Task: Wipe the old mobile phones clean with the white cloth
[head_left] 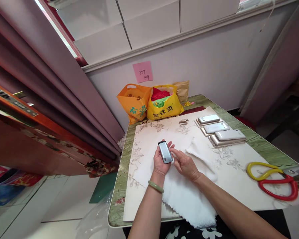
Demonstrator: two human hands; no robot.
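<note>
My left hand is palm up and holds a small silver-grey mobile phone with a black top end. Its fingers curl around the phone's far side. My right hand is just to the right of the phone, its index finger stretched toward the phone's edge and the left fingertips. The other right fingers are bent, and I see nothing held in them. Under both hands a white cloth lies rumpled on the table, hanging over the front edge.
Several pale phones lie stacked at the right. Scissors with yellow and red handles lie nearer, and glasses farther back. An orange bag, a yellow bag and a brown paper bag stand along the table's back.
</note>
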